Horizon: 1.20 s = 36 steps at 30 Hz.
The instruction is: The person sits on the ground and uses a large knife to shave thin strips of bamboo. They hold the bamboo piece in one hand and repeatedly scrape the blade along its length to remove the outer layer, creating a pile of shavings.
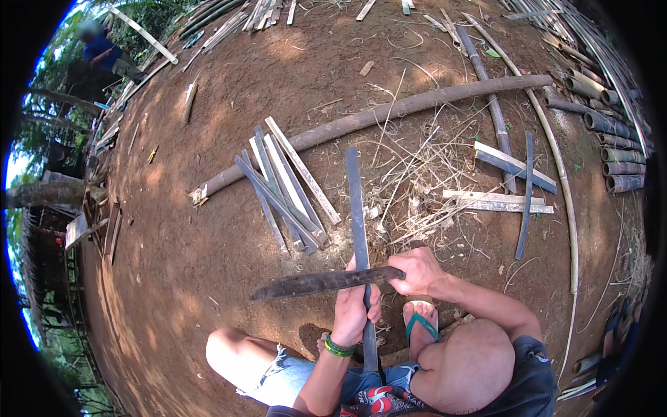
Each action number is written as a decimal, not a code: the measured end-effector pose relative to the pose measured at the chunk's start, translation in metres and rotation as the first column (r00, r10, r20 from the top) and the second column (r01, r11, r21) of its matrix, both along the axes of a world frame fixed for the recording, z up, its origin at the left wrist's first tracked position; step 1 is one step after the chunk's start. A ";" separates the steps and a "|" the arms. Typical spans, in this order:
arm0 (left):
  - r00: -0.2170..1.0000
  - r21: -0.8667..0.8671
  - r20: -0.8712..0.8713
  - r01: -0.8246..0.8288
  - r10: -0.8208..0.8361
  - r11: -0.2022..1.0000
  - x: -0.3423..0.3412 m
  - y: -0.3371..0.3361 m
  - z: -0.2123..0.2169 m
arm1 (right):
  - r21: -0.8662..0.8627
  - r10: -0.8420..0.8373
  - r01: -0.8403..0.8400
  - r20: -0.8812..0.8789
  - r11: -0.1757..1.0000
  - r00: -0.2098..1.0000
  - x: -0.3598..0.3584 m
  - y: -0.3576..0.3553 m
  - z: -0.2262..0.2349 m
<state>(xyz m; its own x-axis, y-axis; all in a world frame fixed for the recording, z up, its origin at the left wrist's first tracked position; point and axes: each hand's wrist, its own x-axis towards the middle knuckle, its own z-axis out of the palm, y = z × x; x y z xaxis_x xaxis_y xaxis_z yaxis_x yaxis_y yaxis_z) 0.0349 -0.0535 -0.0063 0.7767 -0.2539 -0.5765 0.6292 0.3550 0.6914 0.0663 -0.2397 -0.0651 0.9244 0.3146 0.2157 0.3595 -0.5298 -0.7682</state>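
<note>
My left hand (351,310) is wrapped round a long dark bamboo strip (356,201), which runs from my lap away over the ground. In my right hand (420,270) is the handle of a machete (313,282). Its broad, dark blade lies crosswise over the strip, just beyond my left fingers, and points left. Whether the edge touches the strip I cannot tell. Beyond my left hand, several split bamboo strips (283,182) lie in a pile, pale and dark faces mixed.
A long pole (375,118) lies across the ground ahead, with the strip pile partly against it. Thin shavings (424,181) are heaped right of centre. More bamboo strips (500,201) rest beyond them, and cut bamboo poles (618,156) are stacked far right. Another person (104,55) is far left.
</note>
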 end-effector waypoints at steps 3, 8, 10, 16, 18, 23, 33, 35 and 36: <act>0.999 -0.006 0.026 0.041 -0.041 0.999 -0.003 0.002 0.002 | -0.014 0.029 -0.027 0.112 1.000 0.993 0.020 -0.009 -0.007; 0.989 -0.144 0.009 0.149 -0.149 0.978 -0.028 0.001 0.017 | -0.103 -0.292 0.285 -0.059 0.953 0.955 0.100 -0.080 -0.037; 0.989 -0.077 0.017 0.148 -0.147 0.986 -0.028 0.001 0.014 | -0.083 -0.358 0.363 0.067 0.928 0.931 0.113 -0.086 -0.017; 0.996 0.042 0.092 -0.004 0.000 0.999 0.000 -0.001 0.002 | -0.059 -0.101 0.099 -0.021 0.993 0.995 0.049 -0.035 0.003; 0.995 0.062 0.090 -0.053 0.047 0.997 0.004 -0.002 0.002 | -0.028 -0.021 0.020 -0.011 0.999 1.000 0.018 -0.016 0.007; 0.994 0.087 0.081 0.070 -0.077 0.994 0.003 0.005 0.003 | 0.001 0.040 -0.041 0.067 0.999 0.997 0.010 -0.009 -0.002; 0.992 0.031 0.053 0.117 -0.118 0.993 -0.030 0.018 0.026 | -0.325 -0.262 0.214 -0.112 0.921 0.959 0.129 -0.074 -0.022; 0.954 -0.005 0.128 0.274 -0.272 0.962 -0.057 0.021 0.033 | -0.301 -0.559 0.499 -0.157 0.812 0.814 0.164 -0.122 -0.036; 0.928 -0.008 0.161 0.342 -0.336 0.940 -0.066 0.023 0.035 | -0.259 -0.597 0.558 -0.101 0.788 0.796 0.169 -0.145 -0.044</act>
